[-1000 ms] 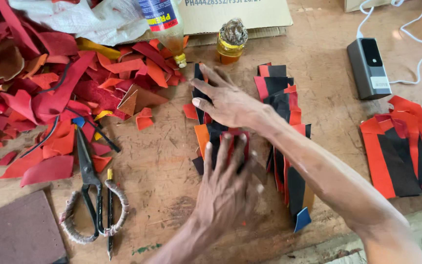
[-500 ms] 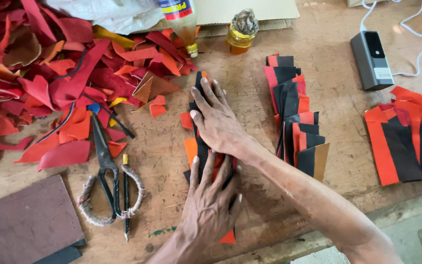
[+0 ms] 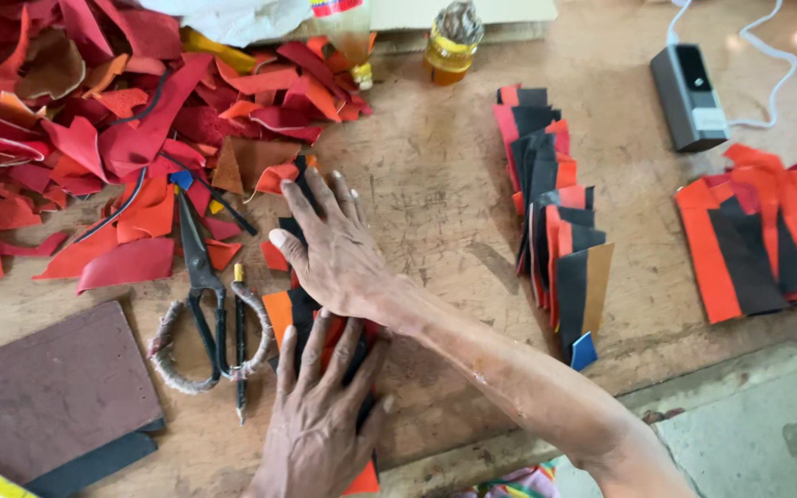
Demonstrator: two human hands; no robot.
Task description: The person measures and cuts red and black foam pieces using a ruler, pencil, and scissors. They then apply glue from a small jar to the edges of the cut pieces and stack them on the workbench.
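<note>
Orange-and-black leather strips (image 3: 299,318) pinned flat on the wooden bench (image 3: 435,212) at about 6 o'clock, left hand (image 3: 317,415) and right hand (image 3: 336,249) both pressing palm-down with fingers spread, gripping nothing. Looks partway through: finished row (image 3: 555,231) at 3 o'clock and another batch (image 3: 758,231) beyond it, scrap pile (image 3: 113,120) at 10 o'clock still unused, scissors (image 3: 200,304) idle at 9 o'clock. Versus half a second back: right hand slid nearer, fingers more fanned; strips not moved.
</note>
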